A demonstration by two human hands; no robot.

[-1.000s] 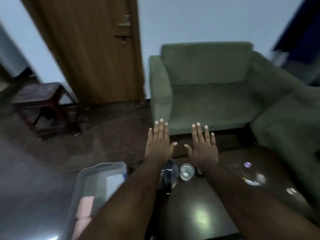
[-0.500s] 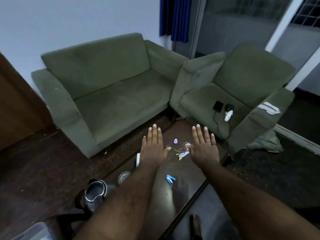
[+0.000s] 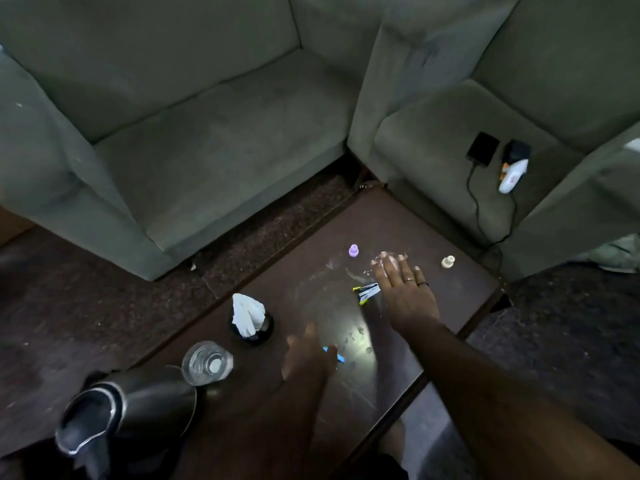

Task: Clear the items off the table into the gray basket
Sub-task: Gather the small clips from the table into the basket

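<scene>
On the dark wooden table (image 3: 433, 233) lie a small purple piece (image 3: 353, 251), a cream piece (image 3: 447, 261), a yellow-and-grey stapler (image 3: 367, 292), a blue item (image 3: 334, 355), a black holder with white tissue (image 3: 250, 320), a clear glass (image 3: 207, 362) and a steel kettle (image 3: 131, 414). My right hand (image 3: 401, 289) is flat and open just right of the stapler, fingers over crumpled clear plastic (image 3: 391, 256). My left hand (image 3: 306, 351), blurred and open, is over the blue item. The gray basket is out of view.
A green sofa (image 3: 207, 140) stands beyond the table and a green armchair (image 3: 450, 133) at the far right. On the armchair seat lie a black device with a cable (image 3: 483, 148) and a white object (image 3: 513, 174). Dark floor surrounds the table.
The view swung right and tilted down onto the table. My right hand reached forward over the stapler and plastic; my left hand dropped back toward the blue item. The basket left the view.
</scene>
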